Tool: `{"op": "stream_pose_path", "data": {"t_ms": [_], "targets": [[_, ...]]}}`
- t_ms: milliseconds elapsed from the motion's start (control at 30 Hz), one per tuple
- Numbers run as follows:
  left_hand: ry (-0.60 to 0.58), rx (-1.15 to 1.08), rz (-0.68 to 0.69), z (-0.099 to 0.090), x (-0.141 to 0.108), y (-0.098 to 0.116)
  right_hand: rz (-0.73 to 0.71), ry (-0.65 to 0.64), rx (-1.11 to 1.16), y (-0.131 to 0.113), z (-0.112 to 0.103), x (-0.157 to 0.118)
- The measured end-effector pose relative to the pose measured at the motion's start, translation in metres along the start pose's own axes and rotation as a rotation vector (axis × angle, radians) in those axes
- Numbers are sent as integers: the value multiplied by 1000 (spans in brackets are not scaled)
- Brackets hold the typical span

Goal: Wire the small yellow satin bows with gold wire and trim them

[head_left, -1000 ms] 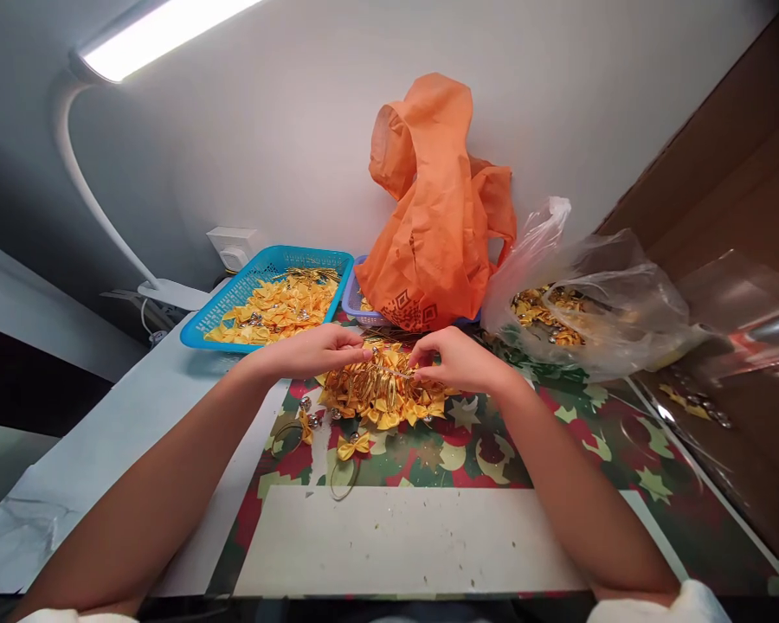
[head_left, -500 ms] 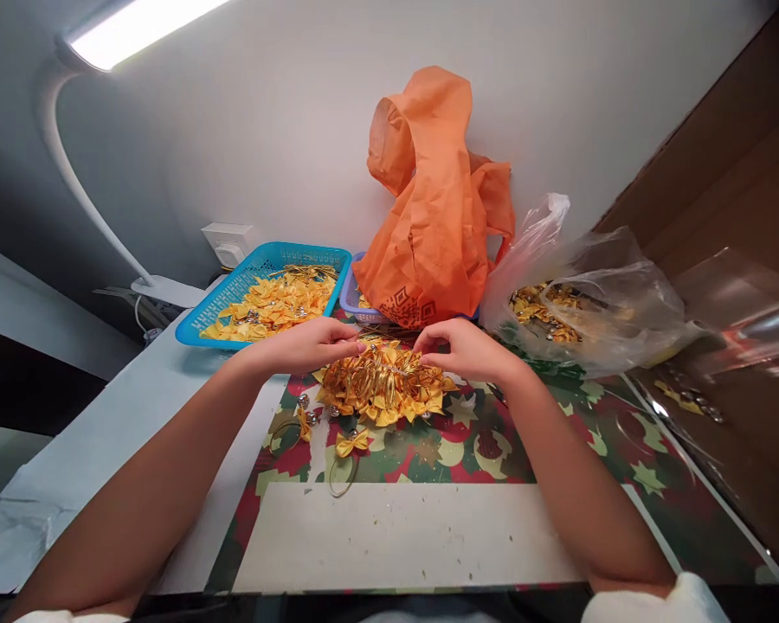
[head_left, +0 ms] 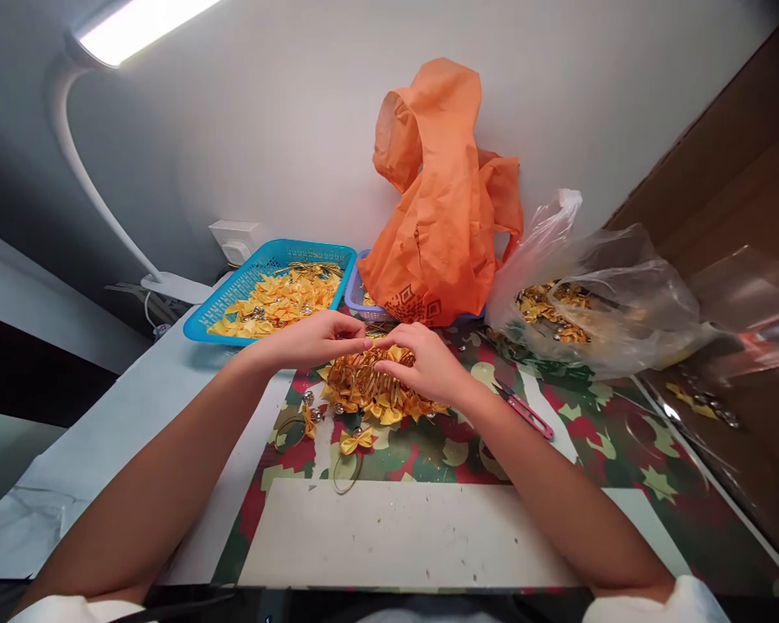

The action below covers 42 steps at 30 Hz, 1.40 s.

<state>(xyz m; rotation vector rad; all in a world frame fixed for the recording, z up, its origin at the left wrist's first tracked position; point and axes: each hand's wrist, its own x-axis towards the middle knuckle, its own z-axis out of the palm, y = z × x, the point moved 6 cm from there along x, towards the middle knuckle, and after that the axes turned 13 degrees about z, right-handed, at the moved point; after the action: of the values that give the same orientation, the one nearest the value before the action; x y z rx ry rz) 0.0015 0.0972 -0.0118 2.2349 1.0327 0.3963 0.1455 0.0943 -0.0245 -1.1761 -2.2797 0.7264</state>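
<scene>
A bunch of yellow ribbon bows [head_left: 386,407] with looped gold cords lies on the patterned sheet, right under both hands. My left hand [head_left: 318,339] comes over its back left side, thumb and fingertips pinched together. From the right, my right hand [head_left: 421,359] reaches in, its fingertips meeting those of the left above the bunch. Whatever lies between the fingertips is too small to make out. In front lie a single yellow bow [head_left: 356,441] with a gold cord loop and another bow [head_left: 309,422] beside small silver bells [head_left: 317,415].
A blue basket [head_left: 201,322] of yellow bows stands at the back left. An orange bag [head_left: 441,234] sits on a purple basket [head_left: 357,298]. Pink thread snips [head_left: 525,410] lie right of my right hand, before a clear plastic bag [head_left: 649,294]. A lamp [head_left: 71,156] stands left.
My right hand has moved left across the bunch until its fingertips meet my left hand's. The thread snips, partly hidden by my right arm before, now show more fully. The view has shifted slightly.
</scene>
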Motion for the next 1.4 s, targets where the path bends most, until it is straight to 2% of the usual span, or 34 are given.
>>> {"op": "stream_pose_path", "data": {"t_ms": [167,267,400,467,567,667,800,1033,1167,1333,1400], "targets": [[-61,-3,-15,1,-3,1,33,-58,-129,-14,20,7],[-102,5,-46,1,-5,0,61,-80,-178,-21,24,8],[-116,39,-57,0,-8,1,69,107,-154,-28,9,1],[-125,73,-63,-1,-9,0,-5,173,-190,-36,4,-5],[-135,100,-80,0,-9,-3,-185,56,-350,-51,18,-13],[-125,105,-79,-1,-9,-6,-269,-114,-559,-58,42,-15],[-103,119,-52,-4,-8,-7,-269,-190,-719,-63,60,-12],[-62,150,-30,-5,-7,-7,-198,-201,-773,-63,65,0],[-48,148,-15,-8,-9,-4,-186,-135,-609,-56,58,2],[-56,106,29,-11,-11,-2,-37,226,-42,-35,21,-1],[-55,91,46,-12,-11,0,45,210,175,-26,16,0]]}}
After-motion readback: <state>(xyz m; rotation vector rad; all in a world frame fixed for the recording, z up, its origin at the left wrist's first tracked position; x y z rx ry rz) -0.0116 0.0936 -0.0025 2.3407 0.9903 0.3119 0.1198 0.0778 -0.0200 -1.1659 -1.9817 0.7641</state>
